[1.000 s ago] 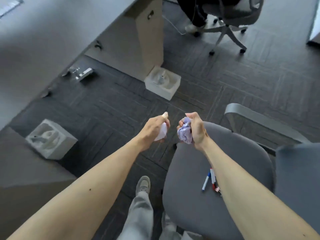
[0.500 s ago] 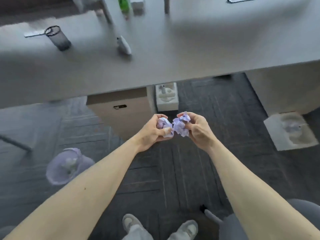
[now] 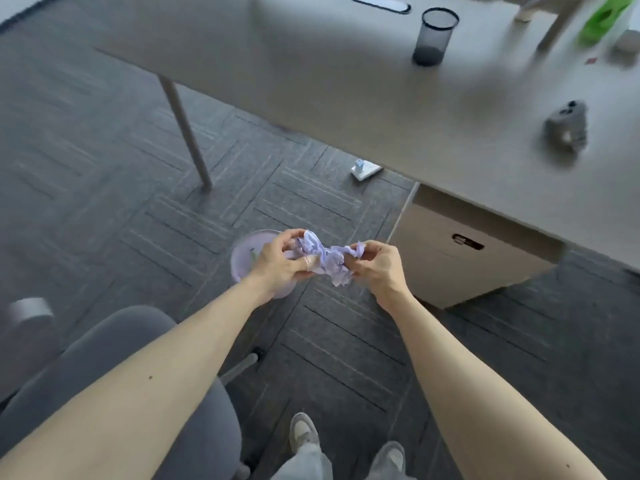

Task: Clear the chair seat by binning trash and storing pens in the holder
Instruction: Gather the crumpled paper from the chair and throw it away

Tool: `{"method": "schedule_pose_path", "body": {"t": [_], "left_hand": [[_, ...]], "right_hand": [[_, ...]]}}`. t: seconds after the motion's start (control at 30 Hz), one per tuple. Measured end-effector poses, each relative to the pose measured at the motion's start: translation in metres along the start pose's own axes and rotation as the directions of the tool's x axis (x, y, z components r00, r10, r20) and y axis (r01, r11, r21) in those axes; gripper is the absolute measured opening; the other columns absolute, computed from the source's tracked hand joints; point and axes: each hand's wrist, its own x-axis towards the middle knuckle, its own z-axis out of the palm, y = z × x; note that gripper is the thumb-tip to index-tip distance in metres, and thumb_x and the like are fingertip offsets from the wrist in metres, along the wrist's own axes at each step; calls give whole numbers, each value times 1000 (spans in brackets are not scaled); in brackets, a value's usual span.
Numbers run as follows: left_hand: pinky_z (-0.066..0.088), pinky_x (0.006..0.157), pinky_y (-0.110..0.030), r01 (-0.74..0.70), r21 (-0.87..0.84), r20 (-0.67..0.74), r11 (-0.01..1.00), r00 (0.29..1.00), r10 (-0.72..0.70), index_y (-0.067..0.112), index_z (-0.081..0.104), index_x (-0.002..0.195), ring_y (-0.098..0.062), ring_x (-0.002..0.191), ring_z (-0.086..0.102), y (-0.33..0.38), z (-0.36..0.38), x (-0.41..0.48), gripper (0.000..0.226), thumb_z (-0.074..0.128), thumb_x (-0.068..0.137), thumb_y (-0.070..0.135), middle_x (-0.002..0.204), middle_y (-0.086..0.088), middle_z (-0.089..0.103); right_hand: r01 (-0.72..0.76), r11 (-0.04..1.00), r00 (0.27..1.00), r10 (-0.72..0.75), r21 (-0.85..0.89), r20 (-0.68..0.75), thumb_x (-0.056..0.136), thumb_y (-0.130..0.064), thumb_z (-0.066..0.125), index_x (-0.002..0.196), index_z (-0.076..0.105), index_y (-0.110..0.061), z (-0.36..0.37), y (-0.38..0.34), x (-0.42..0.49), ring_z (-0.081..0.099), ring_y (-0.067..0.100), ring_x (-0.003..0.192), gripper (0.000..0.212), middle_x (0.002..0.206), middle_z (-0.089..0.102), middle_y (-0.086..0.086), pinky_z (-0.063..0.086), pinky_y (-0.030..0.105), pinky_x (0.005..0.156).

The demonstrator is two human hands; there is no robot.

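Note:
Both hands hold crumpled lilac paper (image 3: 323, 259) at mid-frame. My left hand (image 3: 278, 263) grips its left end and my right hand (image 3: 375, 268) pinches its right end. Directly below and behind my left hand stands a lilac waste bin (image 3: 242, 258) on the carpet, mostly hidden by the hand. A black mesh pen holder (image 3: 434, 36) stands on the grey desk (image 3: 311, 81) at the upper right. The grey chair seat (image 3: 114, 337) shows at the lower left, partly covered by my left forearm; no pens are visible on it.
A beige drawer cabinet (image 3: 460, 258) sits under the desk to the right of my hands. A desk leg (image 3: 185, 133) stands to the upper left. On the desk lie a grey blurred object (image 3: 566, 128) and a green item (image 3: 602, 15). My shoes (image 3: 304, 434) are below.
The view has swung left: the bin, earlier at the lower left, now lies under my hands. The two paper wads are now pressed together between both hands. The chair has come back into view.

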Motion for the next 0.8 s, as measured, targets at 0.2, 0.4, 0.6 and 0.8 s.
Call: {"method": "schedule_pose_path", "body": {"t": [0.2,0.4,0.6,0.8], "left_hand": [[61,73,-48,72,10,-234,997,970,-68,30,66,109,-25,100,65,-25,-113,30,51,84,69,2,115,-13,64],[61,68,-40,223,36,-496,974,851,-176,16,65,94,-18,74,68,-59,-172,92,44,91,58,14,91,-8,74],[59,68,-31,374,68,-597,925,758,-263,14,68,95,-18,77,70,-111,-200,182,37,84,62,13,85,-1,73],[43,65,-24,462,169,-601,871,748,-280,13,67,100,-20,82,66,-184,-208,234,44,86,64,30,88,1,68]], "right_hand": [[42,971,993,-14,-235,120,64,-36,86,74,75,-15,113,-15,68,66,17,64,25,66,73,3,59,38,64],[76,885,984,7,-460,177,70,-37,84,69,70,-9,192,-12,159,63,18,63,30,66,70,-3,52,34,61],[166,748,958,33,-643,285,76,-27,79,81,70,-13,250,29,251,60,24,77,17,77,66,5,44,31,69],[166,635,939,132,-754,317,77,-18,74,78,71,-4,289,102,297,65,31,80,15,80,70,12,44,31,66]]}}
